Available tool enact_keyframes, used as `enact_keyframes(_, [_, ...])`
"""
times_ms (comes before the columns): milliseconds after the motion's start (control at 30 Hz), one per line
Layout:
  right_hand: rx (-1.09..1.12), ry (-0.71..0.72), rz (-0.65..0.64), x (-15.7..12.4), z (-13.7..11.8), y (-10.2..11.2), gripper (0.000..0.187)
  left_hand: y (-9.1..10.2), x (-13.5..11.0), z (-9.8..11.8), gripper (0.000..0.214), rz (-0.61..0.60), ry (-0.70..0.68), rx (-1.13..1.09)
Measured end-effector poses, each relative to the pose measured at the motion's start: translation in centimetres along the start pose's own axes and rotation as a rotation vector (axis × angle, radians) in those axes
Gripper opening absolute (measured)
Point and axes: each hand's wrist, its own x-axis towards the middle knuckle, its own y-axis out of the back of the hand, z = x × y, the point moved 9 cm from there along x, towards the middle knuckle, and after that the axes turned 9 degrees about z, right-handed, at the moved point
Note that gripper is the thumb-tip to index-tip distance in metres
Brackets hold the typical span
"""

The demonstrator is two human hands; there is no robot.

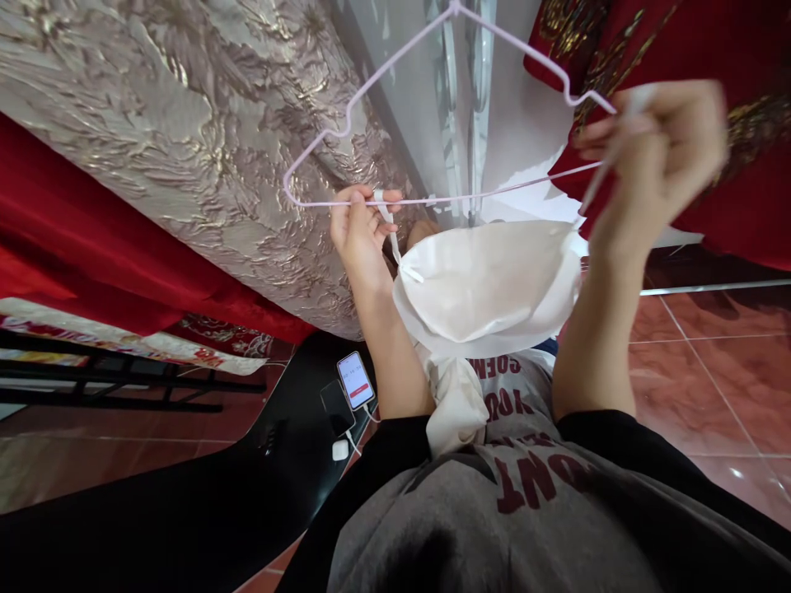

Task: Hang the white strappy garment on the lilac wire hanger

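Note:
A pink hanger (pixel 470 197) hangs across the upper middle of the head view. My left hand (pixel 359 231) is closed around its lower bar near the left corner, and a thin white strap loops over the fingers there. Below the bar droops a white strappy garment (pixel 494 276), its wide neckline gaping toward me and its lower part bunched against my shirt. My right hand (pixel 664 156), smeared by motion, is closed on the other strap (pixel 599 181) beside the hanger's right end. Whether that strap touches the hanger is unclear.
Shiny embossed fabric (pixel 247 165) fills the left, with red cloth (pixel 124 231) beside it. Red cloth with gold trim (pixel 754 49) hangs at right. On a black bench (pixel 185 486) lie two phones, the lit one (pixel 357 380) showing a timer, and a small white case (pixel 340 450).

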Motion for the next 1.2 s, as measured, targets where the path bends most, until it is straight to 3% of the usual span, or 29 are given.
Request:
enact_keyframes(33, [0.039,0.036,0.094,-0.2,-1.1,-0.7,0.030,-0.1,-0.1,0.0,0.016,-0.005,-0.009,0.002])
enact_keyframes(100, [0.053,0.064,-0.101,-1.1,-2.4,-5.1,0.030,0.1,-0.1,0.2,0.013,0.009,-0.023,0.020])
enact_keyframes(167, [-0.020,0.060,-0.191,-1.9,-2.5,-7.1,0.034,1.0,0.1,0.4,0.008,0.065,-0.036,0.041])
enact_keyframes(267, [-0.106,0.041,-0.143,-2.1,-2.2,-6.2,0.036,3.5,0.5,1.2,0.017,0.225,-0.121,0.057])
enact_keyframes(367, [-0.139,0.033,-0.143,-1.9,-1.9,-5.2,0.036,6.0,0.3,3.1,0.038,0.360,-0.321,0.064])
enact_keyframes(533, [-0.132,0.063,-0.162,-1.7,-2.1,-5.4,0.034,6.8,-0.9,6.7,0.035,0.421,-0.666,0.096])
enact_keyframes(667, [-0.100,0.048,-0.143,-1.6,-2.1,-5.0,0.031,5.1,0.0,7.7,0.026,0.302,-0.730,0.189])
enact_keyframes(867, [-0.120,0.048,-0.137,-1.6,-1.7,-4.8,0.032,4.9,1.6,6.6,0.033,0.164,-0.630,0.084])
enact_keyframes(1000, [-0.108,0.050,-0.116,-1.7,-1.7,-5.3,0.028,4.5,1.5,7.6,0.035,0.084,-0.606,0.104])
enact_keyframes(1200, [-0.122,0.042,-0.171,-1.8,-2.1,-6.0,0.029,1.6,2.9,9.2,0.039,-0.156,-0.446,0.225])
